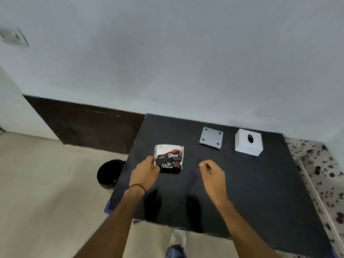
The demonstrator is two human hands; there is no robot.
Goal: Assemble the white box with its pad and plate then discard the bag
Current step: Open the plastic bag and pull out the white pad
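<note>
Our left hand [147,169] pinches the near-left corner of the glossy clear plastic bag printed "Dove" [169,158], which lies flat on the matte black table [260,183]. Our right hand [211,171] hovers empty, fingers loosely curled. Farther back sit the flat white square plate with four holes [211,139] and the white cube-like box with an oval hole [248,142].

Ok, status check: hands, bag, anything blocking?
Left hand gripping bag on table. Right hand loosely curled, empty. Plate and white box untouched beyond. Nothing blocking.

bag [170,157] left, plate [211,137] middle, box [248,142] right
</note>
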